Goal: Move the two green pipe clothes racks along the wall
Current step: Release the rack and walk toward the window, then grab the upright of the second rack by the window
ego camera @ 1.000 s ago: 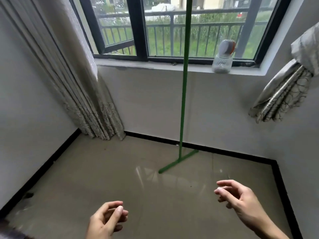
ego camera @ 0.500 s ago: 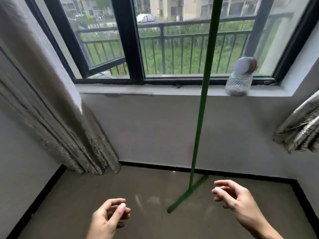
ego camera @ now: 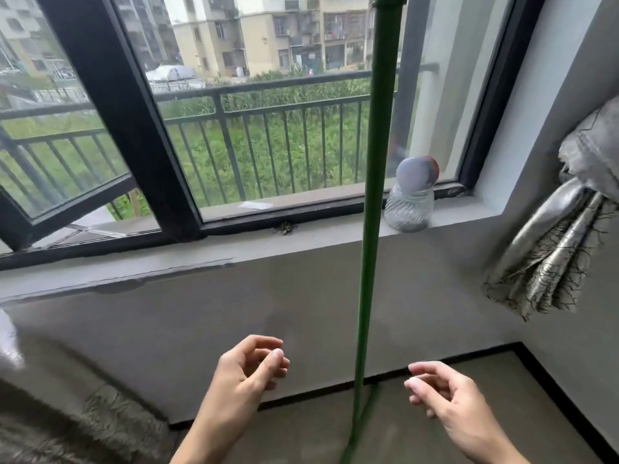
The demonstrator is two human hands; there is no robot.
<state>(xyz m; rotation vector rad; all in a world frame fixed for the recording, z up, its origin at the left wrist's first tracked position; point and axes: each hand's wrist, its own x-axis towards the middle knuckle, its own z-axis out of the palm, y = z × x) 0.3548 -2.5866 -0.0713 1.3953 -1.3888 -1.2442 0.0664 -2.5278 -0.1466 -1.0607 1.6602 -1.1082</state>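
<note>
One upright post of a green pipe clothes rack (ego camera: 373,202) stands in front of the window wall, running from the top edge down to its floor foot at the bottom. My left hand (ego camera: 248,373) hovers just left of the post, fingers loosely curled and holding nothing. My right hand (ego camera: 442,393) is just right of the post, fingers bent and apart, also holding nothing. Neither hand touches the pipe. A second rack is not in view.
A glass jar (ego camera: 410,202) with a round lid sits on the windowsill (ego camera: 301,242) right behind the post. A tied grey curtain (ego camera: 556,262) hangs at the right wall. Another curtain (ego camera: 67,426) bunches at the lower left. The black-framed window (ego camera: 127,128) is partly open at left.
The view has tilted up and closed in on the window wall and the post. Both hands have risen and now flank the green pipe closely.
</note>
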